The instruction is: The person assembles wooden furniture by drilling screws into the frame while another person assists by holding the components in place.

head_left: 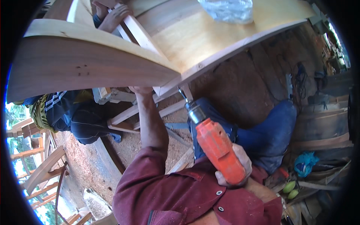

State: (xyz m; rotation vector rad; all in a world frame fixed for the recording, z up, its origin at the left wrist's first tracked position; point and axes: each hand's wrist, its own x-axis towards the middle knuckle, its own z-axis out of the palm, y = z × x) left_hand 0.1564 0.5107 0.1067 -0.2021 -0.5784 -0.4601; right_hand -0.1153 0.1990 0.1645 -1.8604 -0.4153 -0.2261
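An orange power drill point(219, 152) is in my right hand point(243, 163), whose fingers are wrapped round its body. The silver chuck point(196, 112) carries a thin bit point(183, 95) that points up and left. Its tip is close to the lower corner of a wooden furniture frame point(172, 85); whether it touches cannot be told. My left hand point(141, 90) is raised against the underside of the curved wooden board point(90, 63), left of that corner. The board hides most of its fingers.
Another person's hands point(114, 17) rest on a slat at the top. A clear plastic bag point(227, 10) lies on the wooden panel point(195, 43). Below stand a wooden support point(129, 114) and, at left, a person's dark-clothed legs point(88, 122). A blue bag point(305, 164) sits at right.
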